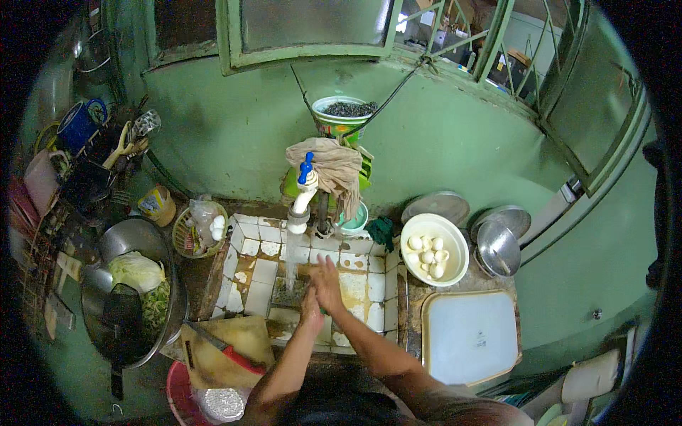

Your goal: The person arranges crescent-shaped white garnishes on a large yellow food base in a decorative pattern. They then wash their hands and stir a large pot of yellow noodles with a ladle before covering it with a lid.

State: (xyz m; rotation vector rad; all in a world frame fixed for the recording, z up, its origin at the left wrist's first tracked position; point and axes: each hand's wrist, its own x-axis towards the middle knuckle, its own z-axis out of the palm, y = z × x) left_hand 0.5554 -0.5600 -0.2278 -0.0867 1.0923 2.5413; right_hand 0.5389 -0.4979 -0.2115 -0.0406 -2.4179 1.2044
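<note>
My left hand (pixel 310 304) and my right hand (pixel 326 283) are pressed together over a white-tiled sink (pixel 354 302). The right hand lies partly over the left, its fingertips pointing towards the far wall. A bit of green shows at the palms; whether it is held there cannot be told. Water runs from the white faucet (pixel 299 210) with a blue handle, just left of my fingers. A beige cloth (pixel 333 162) hangs behind the faucet. At the near left edge of the sink, a knife with a red handle (pixel 242 360) rests on a cutting board (pixel 213 375).
A bowl of peeled eggs (pixel 461 250) and a white tray (pixel 469 338) stand on the right. A large metal basin (pixel 178 314) holds a cabbage (pixel 139 270), shredded greens and a black-handled tool. A basket (pixel 178 234) with eggs sits beside it. A red basin (pixel 176 391) is below the board.
</note>
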